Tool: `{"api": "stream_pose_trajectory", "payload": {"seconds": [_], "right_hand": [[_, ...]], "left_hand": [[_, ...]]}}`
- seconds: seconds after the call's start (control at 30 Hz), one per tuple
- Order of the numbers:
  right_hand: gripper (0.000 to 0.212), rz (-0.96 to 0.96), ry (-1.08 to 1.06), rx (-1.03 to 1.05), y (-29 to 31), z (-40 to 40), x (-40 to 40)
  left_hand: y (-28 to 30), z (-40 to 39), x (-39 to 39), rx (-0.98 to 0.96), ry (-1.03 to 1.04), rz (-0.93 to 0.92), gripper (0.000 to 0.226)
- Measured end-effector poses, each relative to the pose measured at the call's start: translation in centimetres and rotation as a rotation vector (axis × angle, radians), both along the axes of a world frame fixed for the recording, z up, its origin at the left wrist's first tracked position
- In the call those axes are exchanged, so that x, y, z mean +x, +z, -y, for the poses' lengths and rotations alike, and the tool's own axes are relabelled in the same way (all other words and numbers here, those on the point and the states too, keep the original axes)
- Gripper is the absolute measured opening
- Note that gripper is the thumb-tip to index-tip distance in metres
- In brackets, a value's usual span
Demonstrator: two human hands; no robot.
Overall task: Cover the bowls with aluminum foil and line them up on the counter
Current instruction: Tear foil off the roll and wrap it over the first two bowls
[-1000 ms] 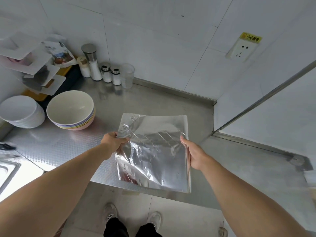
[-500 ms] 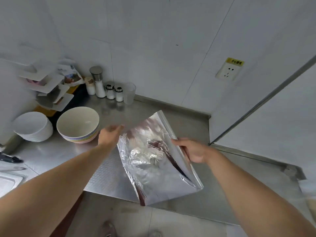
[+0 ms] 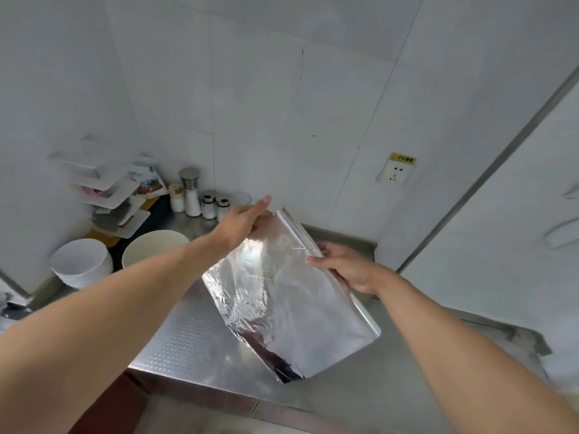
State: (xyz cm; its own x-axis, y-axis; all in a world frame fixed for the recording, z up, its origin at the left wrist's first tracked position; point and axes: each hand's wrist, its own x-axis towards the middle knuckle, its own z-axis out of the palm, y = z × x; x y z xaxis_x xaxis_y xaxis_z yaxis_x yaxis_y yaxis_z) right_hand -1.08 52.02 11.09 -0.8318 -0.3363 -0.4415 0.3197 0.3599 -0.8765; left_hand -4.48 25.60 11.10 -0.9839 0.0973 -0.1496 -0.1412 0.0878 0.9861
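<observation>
The person holds a sheet of aluminum foil [image 3: 291, 296] in the air above the front part of the bench [image 3: 188, 343], tilted so that its lower corner hangs near the front edge. The right hand [image 3: 344, 267] pinches the right border of the sheet, with the thumb on top and the fingers behind it; this grip is narrow and firm, probably to keep the thin sheet from folding on itself. The left hand [image 3: 241, 223] is at the upper corner of the foil with its fingers stretched out almost straight. It seems to touch or support this corner, but it cannot be told if it really pinches it.

The bowls wait at the left back part of the bench: a stack of cream bowls [image 3: 153, 249] and, beside it toward the left edge, a stack of white bowls [image 3: 83, 261]. None of them has a cover yet. The foil is likely held spread and high so that it can be carried over a bowl. Small seasoning jars [image 3: 200, 198] stand against the back wall.
</observation>
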Motion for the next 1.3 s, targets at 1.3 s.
{"api": "stream_pose_trajectory", "payload": {"seconds": [1.3], "right_hand": [[0.105,-0.587,0.099,0.455,10.0,-2.1,-2.9]], "left_hand": [[4.2,-4.7,2.1,-0.091,-0.533,0.32,0.04]]}}
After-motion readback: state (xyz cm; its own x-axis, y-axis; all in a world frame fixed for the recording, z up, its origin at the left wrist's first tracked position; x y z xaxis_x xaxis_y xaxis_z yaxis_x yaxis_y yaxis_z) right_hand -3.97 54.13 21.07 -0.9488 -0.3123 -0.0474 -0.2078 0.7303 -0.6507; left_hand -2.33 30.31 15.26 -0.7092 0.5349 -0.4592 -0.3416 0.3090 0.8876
